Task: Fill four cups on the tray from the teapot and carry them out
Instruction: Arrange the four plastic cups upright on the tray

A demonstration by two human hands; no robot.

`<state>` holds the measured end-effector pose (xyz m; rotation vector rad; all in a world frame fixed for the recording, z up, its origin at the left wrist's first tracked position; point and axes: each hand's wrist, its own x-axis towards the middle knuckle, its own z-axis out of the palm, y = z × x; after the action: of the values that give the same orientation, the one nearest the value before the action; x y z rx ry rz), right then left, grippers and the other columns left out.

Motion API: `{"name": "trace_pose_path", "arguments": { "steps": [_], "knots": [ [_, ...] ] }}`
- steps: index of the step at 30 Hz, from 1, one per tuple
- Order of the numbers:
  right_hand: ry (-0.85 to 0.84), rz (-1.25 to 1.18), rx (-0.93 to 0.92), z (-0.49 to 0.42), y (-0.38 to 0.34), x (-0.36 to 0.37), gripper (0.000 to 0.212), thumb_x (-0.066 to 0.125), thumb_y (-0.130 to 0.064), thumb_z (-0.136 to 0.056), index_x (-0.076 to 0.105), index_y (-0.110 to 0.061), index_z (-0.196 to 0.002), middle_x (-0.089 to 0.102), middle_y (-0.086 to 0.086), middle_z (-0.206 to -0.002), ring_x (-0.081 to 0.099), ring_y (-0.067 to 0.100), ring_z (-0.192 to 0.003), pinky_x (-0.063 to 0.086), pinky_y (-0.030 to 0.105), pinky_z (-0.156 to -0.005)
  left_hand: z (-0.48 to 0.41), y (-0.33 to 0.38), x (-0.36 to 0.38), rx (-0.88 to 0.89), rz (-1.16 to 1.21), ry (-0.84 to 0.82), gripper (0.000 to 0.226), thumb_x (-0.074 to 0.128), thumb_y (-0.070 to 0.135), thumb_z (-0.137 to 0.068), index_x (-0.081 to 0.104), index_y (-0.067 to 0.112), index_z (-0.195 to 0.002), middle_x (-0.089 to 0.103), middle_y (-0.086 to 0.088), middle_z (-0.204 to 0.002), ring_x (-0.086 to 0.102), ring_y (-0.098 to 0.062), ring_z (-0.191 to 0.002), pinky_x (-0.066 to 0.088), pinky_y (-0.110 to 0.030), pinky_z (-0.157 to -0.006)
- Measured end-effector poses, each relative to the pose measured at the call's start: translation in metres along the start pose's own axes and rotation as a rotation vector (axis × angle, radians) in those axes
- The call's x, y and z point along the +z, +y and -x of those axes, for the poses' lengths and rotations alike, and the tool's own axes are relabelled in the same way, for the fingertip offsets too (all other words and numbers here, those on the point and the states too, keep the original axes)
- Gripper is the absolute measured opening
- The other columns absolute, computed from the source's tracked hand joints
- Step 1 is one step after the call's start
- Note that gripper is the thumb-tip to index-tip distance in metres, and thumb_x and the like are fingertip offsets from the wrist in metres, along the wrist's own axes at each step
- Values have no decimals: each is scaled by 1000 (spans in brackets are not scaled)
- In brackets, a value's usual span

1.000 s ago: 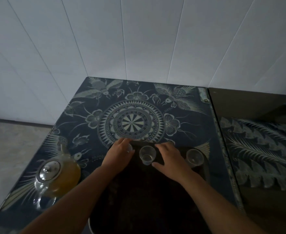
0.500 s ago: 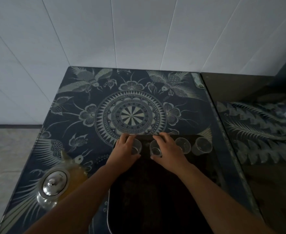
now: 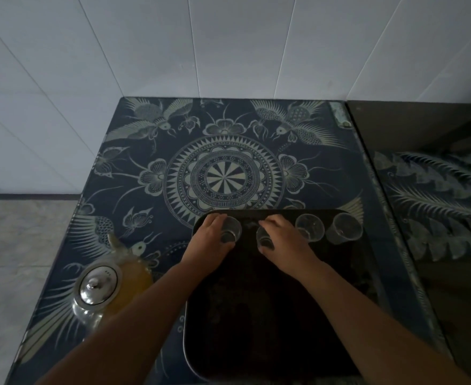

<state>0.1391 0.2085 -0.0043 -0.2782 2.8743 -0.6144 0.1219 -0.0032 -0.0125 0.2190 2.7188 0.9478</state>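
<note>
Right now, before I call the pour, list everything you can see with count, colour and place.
Cups: four, clear and seemingly empty, in a row along the tray's far edge; leftmost cup, second cup, third cup, rightmost cup.
Tray: one, dark, on the near right part of the table.
Teapot: one, clear with amber liquid and a silver lid, left of the tray, on the table.
Table: one, dark blue with pale bird and flower pattern.
Wall: white tiles, behind the table.
Left hand: on the leftmost cup.
Right hand: on the second cup.
</note>
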Motion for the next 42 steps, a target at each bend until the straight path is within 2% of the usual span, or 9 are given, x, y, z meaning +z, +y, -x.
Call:
{"name": "trace_pose_path", "arguments": {
  "steps": [6, 10, 19, 23, 28, 35, 38, 42],
  "knots": [
    [13, -11, -47, 17, -2, 8, 67, 70, -24, -88, 43, -13, -149, 43, 0, -140, 44, 17, -129, 41, 25, -102, 4, 3, 4, 4, 4, -2, 76, 78, 21, -90, 41, 7, -155, 44, -6, -155, 47, -24, -142, 40, -33, -115],
    [22, -51, -44, 34, -7, 12, 68, 71, -23, -88, 43, -14, -149, 42, -3, -142, 42, 13, -132, 42, 22, -105, 10, 2, 9, 29, 10, -8, 76, 78, 21, -90, 42, 7, -155, 44, -6, -155, 49, -23, -140, 44, -34, -113],
    [-4, -45, -53, 70, -23, 30, 73, 70, -28, -89, 36, -19, -153, 33, -2, -153, 34, 11, -141, 36, 23, -113, 22, 4, 16, 48, 37, -19, 75, 78, 24, -90, 42, 12, -155, 45, -1, -155, 52, -22, -137, 48, -39, -113],
    [2, -59, -75, 83, -30, 36, 72, 72, -28, -88, 38, -17, -151, 36, -1, -151, 36, 12, -140, 38, 24, -111, 26, 5, 19, 56, 44, -28, 74, 78, 24, -90, 43, 13, -155, 46, 0, -154, 53, -21, -135, 49, -36, -110],
    [-7, -83, -80, 99, -39, 44, 72, 71, -27, -89, 37, -17, -152, 36, 0, -151, 33, 13, -142, 33, 19, -110, 30, 5, 21, 64, 41, -32, 74, 78, 23, -90, 43, 15, -155, 46, 1, -154, 53, -20, -135, 48, -35, -111],
    [-20, -126, -64, 117, -52, 53, 72, 70, -26, -89, 35, -19, -152, 33, -2, -153, 32, 11, -143, 38, 24, -113, 36, 8, 23, 62, 63, -41, 74, 77, 23, -90, 42, 18, -155, 45, 4, -154, 53, -17, -134, 46, -27, -107],
    [-22, -134, -63, 124, -59, 56, 71, 69, -25, -89, 35, -19, -151, 31, -3, -153, 31, 10, -143, 34, 20, -113, 36, 8, 24, 67, 71, -68, 75, 78, 23, -89, 41, 20, -155, 45, 4, -154, 54, -17, -134, 49, -35, -111],
    [-34, -152, -71, 133, -70, 59, 70, 67, -24, -91, 33, -18, -152, 26, -4, -154, 27, 8, -144, 32, 18, -114, 34, 8, 25, 80, 58, -87, 76, 78, 23, -89, 40, 18, -155, 44, 3, -156, 53, -18, -136, 48, -37, -112]
  ]
}}
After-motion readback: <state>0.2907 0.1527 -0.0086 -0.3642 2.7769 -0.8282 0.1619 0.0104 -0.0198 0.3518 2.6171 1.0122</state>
